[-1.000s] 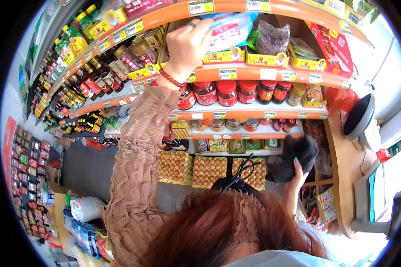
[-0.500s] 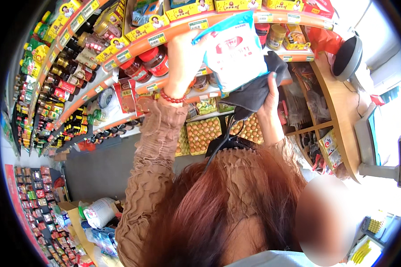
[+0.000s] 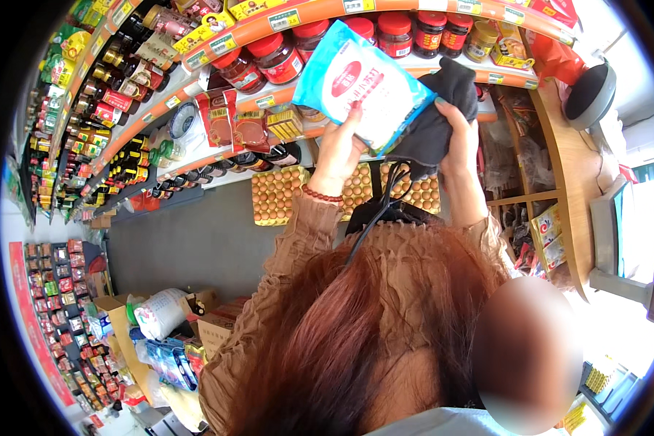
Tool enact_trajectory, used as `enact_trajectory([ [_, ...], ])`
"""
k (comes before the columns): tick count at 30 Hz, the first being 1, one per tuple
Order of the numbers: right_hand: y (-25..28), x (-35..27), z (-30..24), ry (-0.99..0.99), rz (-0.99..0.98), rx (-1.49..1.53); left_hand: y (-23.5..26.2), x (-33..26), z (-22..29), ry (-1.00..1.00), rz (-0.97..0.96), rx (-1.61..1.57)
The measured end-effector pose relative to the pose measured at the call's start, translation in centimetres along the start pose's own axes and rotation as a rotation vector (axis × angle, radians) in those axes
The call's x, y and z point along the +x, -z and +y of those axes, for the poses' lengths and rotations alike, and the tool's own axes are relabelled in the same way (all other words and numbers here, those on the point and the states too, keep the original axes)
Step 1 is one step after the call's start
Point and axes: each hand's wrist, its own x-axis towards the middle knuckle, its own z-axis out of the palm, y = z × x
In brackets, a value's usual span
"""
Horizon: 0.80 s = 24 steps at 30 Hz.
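A blue-and-white plastic packet (image 3: 384,91) with red print is held up in front of the shelf, tilted. My left hand (image 3: 338,154), with a red bead bracelet at its wrist, grips the packet's lower edge, thumb on the front face. In my right hand (image 3: 461,139) is a dark grey cloth (image 3: 423,138), bunched between thumb and fingers. The cloth lies against the packet's right edge. My right fingers are partly hidden behind the cloth.
Red-lidded jars (image 3: 277,59) line the shelf (image 3: 269,98) behind the packet. Below are red packets (image 3: 251,131) and egg trays (image 3: 277,200). A wooden counter (image 3: 570,182) with a monitor (image 3: 612,225) stands right. Cardboard boxes (image 3: 214,330) sit lower left.
My left hand has moved from the packet's upper left corner down to its lower edge. The packet has tilted and shifted slightly left; the view has shifted, showing more of the jar row.
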Motion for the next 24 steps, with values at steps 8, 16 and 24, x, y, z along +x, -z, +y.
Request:
enact_trajectory([
  [8, -1.1, -2.6, 1.2, 0.334, -0.613, -0.898, 0.7, -1.5, 0.1, -0.148, 0.023, 0.266],
  [16, -2.4, 0.6, 3.2, 0.383, -0.51, -1.071, 0.2, -2.1, 0.1, -0.222, -0.004, 0.443],
  [24, -4.0, -1.7, 4.7, 0.71, -0.797, -1.222, 0.6, -1.8, 1.5, -0.376, -0.046, 1.078],
])
